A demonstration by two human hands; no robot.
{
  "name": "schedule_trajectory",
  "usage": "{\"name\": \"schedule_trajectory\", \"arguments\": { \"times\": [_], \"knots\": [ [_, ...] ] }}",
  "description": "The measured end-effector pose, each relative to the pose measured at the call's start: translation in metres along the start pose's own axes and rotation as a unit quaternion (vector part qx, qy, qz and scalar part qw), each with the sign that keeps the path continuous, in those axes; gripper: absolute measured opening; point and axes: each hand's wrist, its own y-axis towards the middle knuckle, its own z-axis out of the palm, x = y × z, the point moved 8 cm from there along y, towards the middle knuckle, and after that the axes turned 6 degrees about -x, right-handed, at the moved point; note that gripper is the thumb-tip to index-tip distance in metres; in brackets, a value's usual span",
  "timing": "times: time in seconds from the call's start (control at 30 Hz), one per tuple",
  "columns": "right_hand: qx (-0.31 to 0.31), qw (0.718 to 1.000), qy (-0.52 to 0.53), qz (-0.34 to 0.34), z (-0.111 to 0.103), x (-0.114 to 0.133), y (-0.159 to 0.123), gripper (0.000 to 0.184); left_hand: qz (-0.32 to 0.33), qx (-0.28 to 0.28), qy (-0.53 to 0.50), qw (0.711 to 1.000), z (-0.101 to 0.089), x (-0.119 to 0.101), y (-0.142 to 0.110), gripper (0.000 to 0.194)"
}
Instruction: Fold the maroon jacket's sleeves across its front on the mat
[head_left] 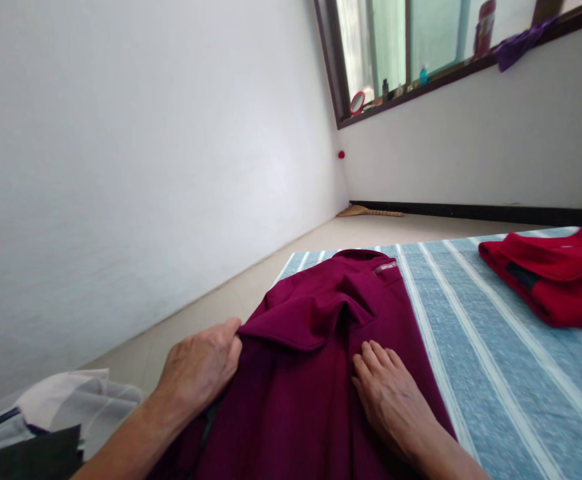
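Note:
A maroon garment [291,393] with a small light label near its far right corner lies lengthwise in front of me; its exact kind I cannot make out. My left hand [203,363] pinches its left edge, where a loose flap folds over toward the middle. On the right part of the cloth my right hand [388,393] rests flat, palm down, fingers stretched out. Beneath it all is a blue bed cover with white stripes [475,333]. The garment's near end runs out of view at the bottom.
A folded red garment [565,273] lies on the cover at the right. Pale and dark clothes [65,407] are heaped at lower left. A white wall [171,147] borders the left side. A broom [371,211] lies in the far corner. A bottle [485,30] stands on the windowsill.

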Motion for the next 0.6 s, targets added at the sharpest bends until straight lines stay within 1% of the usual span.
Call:
{"name": "schedule_trajectory", "arguments": {
  "times": [0.07, 0.1, 0.13, 0.17, 0.2, 0.27, 0.33, 0.4, 0.43, 0.5, 0.57, 0.6],
  "knots": [
    [0.008, 1.0, 0.002, 0.001, 0.001, 0.0, -0.001, 0.025, 0.043, 0.059, -0.006, 0.997, 0.009, -0.02, -0.029, 0.031],
    [0.012, 1.0, 0.002, 0.001, 0.002, 0.0, -0.002, 0.025, 0.067, 0.074, -0.01, 0.995, 0.017, -0.03, -0.043, 0.032],
    [0.015, 1.0, 0.002, 0.001, 0.003, -0.001, -0.002, 0.025, 0.094, 0.075, -0.013, 0.993, 0.026, -0.041, -0.056, 0.032],
    [0.017, 1.0, 0.002, 0.0, 0.003, -0.001, -0.003, 0.025, 0.12, 0.055, -0.016, 0.991, 0.033, -0.051, -0.066, 0.032],
    [0.017, 1.0, 0.001, -0.001, 0.003, -0.001, -0.004, 0.026, 0.143, 0.02, -0.019, 0.989, 0.038, -0.06, -0.075, 0.031],
    [0.014, 1.0, 0.0, -0.006, 0.002, 0.0, -0.004, 0.026, 0.18, -0.071, -0.018, 0.981, 0.043, -0.073, -0.086, 0.032],
    [0.011, 1.0, -0.002, -0.012, 0.001, 0.0, -0.004, 0.027, 0.194, -0.163, -0.013, 0.967, 0.04, -0.081, -0.091, 0.039],
    [0.005, 1.0, -0.007, -0.018, 0.0, 0.001, -0.003, 0.026, 0.204, -0.228, -0.014, 0.952, 0.034, -0.089, -0.09, 0.052],
    [0.003, 1.0, -0.009, -0.02, -0.001, 0.001, -0.003, 0.026, 0.211, -0.246, -0.018, 0.946, 0.03, -0.094, -0.089, 0.057],
    [0.0, 1.0, -0.014, -0.022, -0.002, 0.002, -0.003, 0.026, 0.233, -0.255, -0.027, 0.938, 0.025, -0.105, -0.087, 0.062],
    [-0.002, 1.0, -0.016, -0.022, -0.002, 0.002, -0.003, 0.027, 0.249, -0.24, -0.032, 0.938, 0.022, -0.119, -0.083, 0.06],
    [-0.004, 1.0, -0.015, -0.022, -0.002, 0.002, -0.003, 0.027, 0.256, -0.224, -0.033, 0.94, 0.022, -0.126, -0.08, 0.057]
  ]
}}
